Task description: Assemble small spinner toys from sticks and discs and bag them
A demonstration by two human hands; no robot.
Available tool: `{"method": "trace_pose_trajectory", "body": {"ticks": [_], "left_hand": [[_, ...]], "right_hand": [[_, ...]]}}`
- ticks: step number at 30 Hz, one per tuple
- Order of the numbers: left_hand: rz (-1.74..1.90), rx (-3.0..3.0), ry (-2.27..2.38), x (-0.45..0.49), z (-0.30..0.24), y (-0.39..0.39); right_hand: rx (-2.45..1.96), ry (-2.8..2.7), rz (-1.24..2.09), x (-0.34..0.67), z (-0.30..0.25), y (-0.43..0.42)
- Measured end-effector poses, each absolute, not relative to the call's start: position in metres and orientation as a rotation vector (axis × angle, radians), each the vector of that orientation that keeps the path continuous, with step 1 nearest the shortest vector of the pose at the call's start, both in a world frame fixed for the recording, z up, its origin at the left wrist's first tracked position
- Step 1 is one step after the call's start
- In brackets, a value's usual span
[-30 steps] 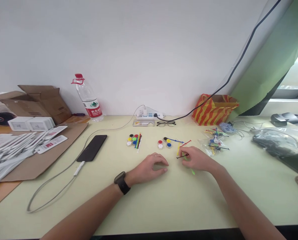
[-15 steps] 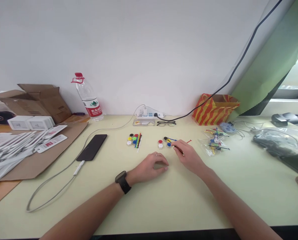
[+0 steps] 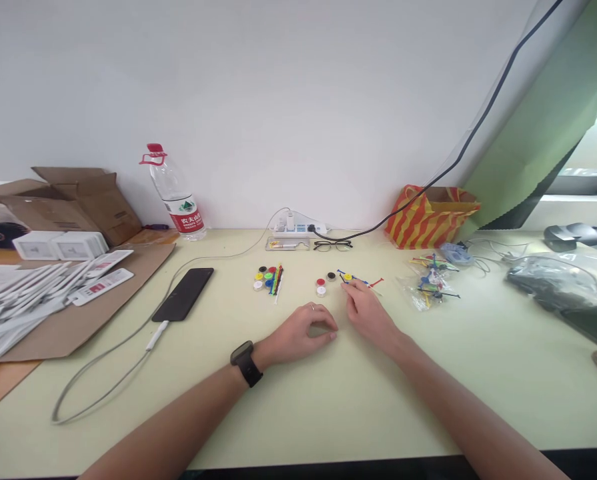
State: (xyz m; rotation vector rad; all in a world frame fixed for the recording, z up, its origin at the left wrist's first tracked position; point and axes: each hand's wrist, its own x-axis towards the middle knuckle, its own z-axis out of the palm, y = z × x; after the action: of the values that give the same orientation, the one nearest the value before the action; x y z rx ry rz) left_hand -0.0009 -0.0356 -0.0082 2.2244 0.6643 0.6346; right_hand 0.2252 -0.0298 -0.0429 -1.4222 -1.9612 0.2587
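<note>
My right hand [image 3: 371, 312] pinches what looks like a thin black plastic stick [image 3: 341, 277], its tip poking out beyond my fingertips. Around those fingers lie a black disc [image 3: 331, 276], a yellow disc [image 3: 348, 276], a red disc [image 3: 320, 283] and a white disc [image 3: 321, 291]. A blue stick and a red stick [image 3: 377, 282] lie just past the hand, partly hidden. My left hand [image 3: 305, 333] rests on the table, thumb and curled fingers apart, holding nothing. Farther left, several coloured discs [image 3: 259, 277] sit beside a bundle of coloured sticks [image 3: 277, 280].
Clear bags of coloured parts [image 3: 431, 283] lie to the right. Glasses [image 3: 333, 246], a power strip [image 3: 298, 229] and a striped bag [image 3: 428, 217] stand along the wall. A phone [image 3: 184, 295] on its cable, a water bottle [image 3: 181, 207] and cardboard [image 3: 143, 273] are left.
My right hand has shifted slightly left and turned, so the stick's tip now points up beyond the fingers. The blue disc near it is now hidden. My left hand has stayed still.
</note>
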Motion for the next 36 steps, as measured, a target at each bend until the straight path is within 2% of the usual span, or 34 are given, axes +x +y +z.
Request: {"method": "trace_pose_trajectory", "body": {"ticks": [10, 18, 29, 36], "left_hand": [[0.649, 2.243, 0.675, 0.000, -0.010, -0.038], [0.806, 2.321, 1.071, 0.003, -0.021, -0.036], [0.698, 2.404, 1.057, -0.001, -0.030, -0.031], [0.823, 2.221, 1.138, 0.000, -0.027, -0.027]], "right_hand": [[-1.318, -1.927, 0.238, 0.227, -0.044, -0.026], [-1.248, -1.947, 0.230, 0.224, -0.044, -0.026], [-1.273, -1.996, 0.300, 0.226, -0.039, -0.028], [-1.355, -1.910, 0.351, 0.225, -0.021, -0.037]]}}
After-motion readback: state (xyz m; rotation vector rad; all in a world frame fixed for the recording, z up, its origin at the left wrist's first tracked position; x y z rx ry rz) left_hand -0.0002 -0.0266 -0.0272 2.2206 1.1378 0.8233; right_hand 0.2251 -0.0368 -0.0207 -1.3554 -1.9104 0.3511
